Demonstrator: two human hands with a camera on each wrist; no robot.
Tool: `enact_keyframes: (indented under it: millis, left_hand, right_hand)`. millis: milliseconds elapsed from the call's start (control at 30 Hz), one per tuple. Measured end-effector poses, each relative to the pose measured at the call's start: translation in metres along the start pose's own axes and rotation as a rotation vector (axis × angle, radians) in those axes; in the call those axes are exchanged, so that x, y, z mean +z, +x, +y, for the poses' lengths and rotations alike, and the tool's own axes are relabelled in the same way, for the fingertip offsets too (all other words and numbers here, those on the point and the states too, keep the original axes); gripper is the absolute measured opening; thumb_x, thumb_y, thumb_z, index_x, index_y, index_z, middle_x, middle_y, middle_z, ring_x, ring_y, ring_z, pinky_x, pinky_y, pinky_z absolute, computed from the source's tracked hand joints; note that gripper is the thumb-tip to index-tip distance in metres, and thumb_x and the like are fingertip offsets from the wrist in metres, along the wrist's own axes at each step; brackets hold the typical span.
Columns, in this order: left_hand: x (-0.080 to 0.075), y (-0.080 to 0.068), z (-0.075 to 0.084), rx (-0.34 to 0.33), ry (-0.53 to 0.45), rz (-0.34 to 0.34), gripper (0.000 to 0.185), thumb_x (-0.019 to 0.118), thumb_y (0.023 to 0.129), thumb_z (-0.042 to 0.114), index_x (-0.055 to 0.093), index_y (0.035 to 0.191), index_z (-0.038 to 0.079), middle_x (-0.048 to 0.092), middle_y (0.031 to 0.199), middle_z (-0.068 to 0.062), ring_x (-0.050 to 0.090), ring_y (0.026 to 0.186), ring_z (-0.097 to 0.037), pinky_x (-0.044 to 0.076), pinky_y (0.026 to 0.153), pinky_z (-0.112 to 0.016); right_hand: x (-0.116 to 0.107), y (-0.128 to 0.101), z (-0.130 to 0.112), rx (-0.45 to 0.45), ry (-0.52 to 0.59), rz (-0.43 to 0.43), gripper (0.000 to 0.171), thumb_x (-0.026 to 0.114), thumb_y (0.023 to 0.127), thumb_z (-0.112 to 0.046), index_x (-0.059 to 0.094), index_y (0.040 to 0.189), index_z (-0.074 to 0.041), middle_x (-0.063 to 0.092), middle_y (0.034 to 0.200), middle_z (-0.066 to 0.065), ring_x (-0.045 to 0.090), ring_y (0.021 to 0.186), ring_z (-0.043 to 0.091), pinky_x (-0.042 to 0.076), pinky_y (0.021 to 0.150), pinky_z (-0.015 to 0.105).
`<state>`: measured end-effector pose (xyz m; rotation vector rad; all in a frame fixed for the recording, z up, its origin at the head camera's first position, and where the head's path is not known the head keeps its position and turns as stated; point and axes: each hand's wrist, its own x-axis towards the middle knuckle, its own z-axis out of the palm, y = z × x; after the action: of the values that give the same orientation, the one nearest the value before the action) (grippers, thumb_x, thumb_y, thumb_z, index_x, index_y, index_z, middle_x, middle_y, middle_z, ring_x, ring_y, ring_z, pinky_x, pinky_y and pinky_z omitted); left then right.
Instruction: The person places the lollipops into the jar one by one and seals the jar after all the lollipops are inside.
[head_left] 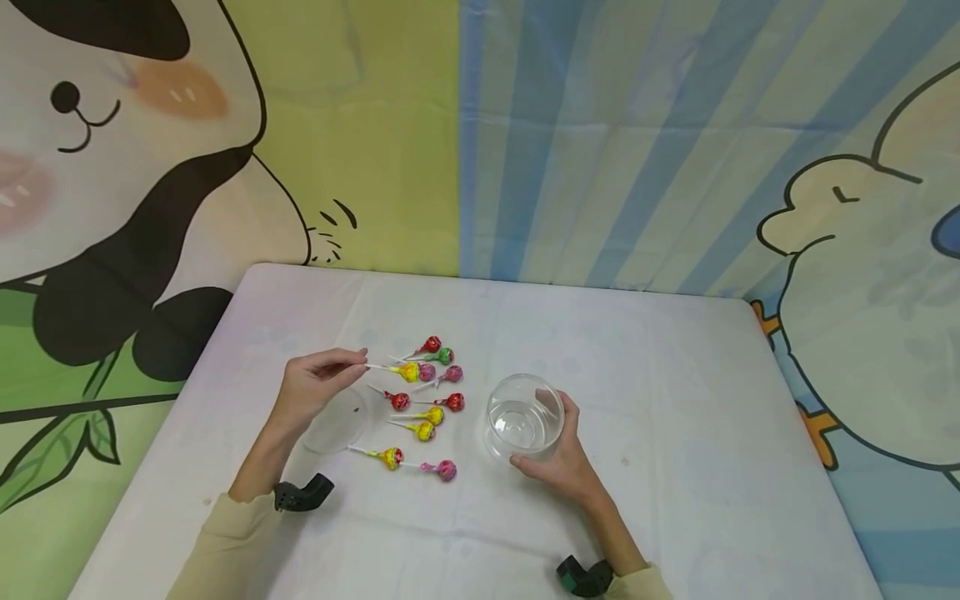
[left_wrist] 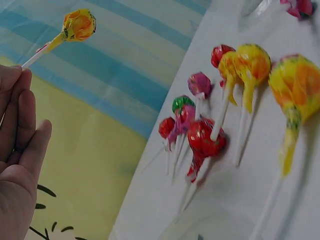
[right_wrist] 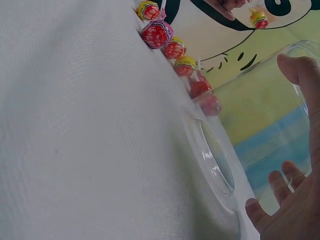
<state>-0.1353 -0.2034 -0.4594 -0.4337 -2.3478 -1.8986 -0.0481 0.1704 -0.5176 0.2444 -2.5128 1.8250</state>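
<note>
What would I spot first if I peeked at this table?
Probably the bright lollipops, red, yellow, pink and green, scattered in the middle of the white table. The left hand pinches the stick of one yellow lollipop and holds it just above the others. To their right, the right hand grips a clear round jar that looks empty.

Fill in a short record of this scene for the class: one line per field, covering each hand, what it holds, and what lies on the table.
Left hand: pinches the white stick of a yellow-wrapped lollipop, lifted off the table
Right hand: grips a clear round plastic jar, open and empty
Loose lollipops: red, green, pink and yellow, lying between the hands
Clear round lid: flat, beneath the left hand
Surface: white table
</note>
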Motion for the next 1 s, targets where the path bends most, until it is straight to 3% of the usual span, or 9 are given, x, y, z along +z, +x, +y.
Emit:
enact_keyframes:
  millis: [200,300,633,767,1000]
  left_hand:
    - [0.011,0.002,0.022,0.036,-0.116,-0.018,0.018,0.068,0.086,-0.004,0.075,0.094,0.010,0.073,0.095,0.014,0.068,0.101,0.001,0.054,0.080,-0.015]
    - [0.015,0.002,0.027,0.039,-0.142,-0.032,0.017,0.067,0.086,-0.005,0.075,0.094,0.008,0.072,0.094,0.015,0.068,0.102,0.001,0.054,0.080,-0.014]
    - [0.032,0.002,0.023,0.024,-0.160,-0.056,0.008,0.067,0.087,-0.002,0.071,0.094,-0.004,0.073,0.091,0.014,0.070,0.097,-0.003,0.054,0.074,-0.015]
    - [0.040,0.003,0.024,0.007,-0.144,-0.089,0.018,0.066,0.089,0.001,0.065,0.096,-0.015,0.072,0.090,0.015,0.069,0.087,-0.003,0.054,0.072,-0.016]
    - [0.058,0.004,0.024,0.019,-0.186,-0.159,0.011,0.065,0.089,0.000,0.066,0.093,-0.010,0.071,0.087,0.014,0.065,0.077,-0.005,0.054,0.070,-0.017]
  right_hand:
    - [0.000,0.001,0.001,-0.012,0.002,0.002,0.108,0.087,0.064,-0.011,0.015,0.144,-0.011,0.034,0.148,0.012,0.035,0.137,0.038,0.026,0.108,0.064]
    - [0.000,0.001,0.001,-0.018,-0.003,0.005,0.108,0.087,0.064,-0.011,0.016,0.144,-0.011,0.035,0.148,0.013,0.036,0.137,0.038,0.026,0.108,0.064]
    - [0.000,0.001,0.000,-0.026,-0.011,0.007,0.109,0.087,0.063,-0.012,0.015,0.145,-0.011,0.035,0.148,0.013,0.036,0.137,0.037,0.027,0.108,0.064]
    - [0.000,0.001,0.000,-0.026,-0.004,0.006,0.109,0.087,0.063,-0.012,0.016,0.145,-0.011,0.035,0.149,0.013,0.037,0.137,0.037,0.027,0.108,0.063]
    - [0.001,0.000,0.000,-0.016,0.010,0.008,0.108,0.087,0.063,-0.012,0.016,0.145,-0.010,0.034,0.149,0.013,0.036,0.137,0.037,0.026,0.109,0.063]
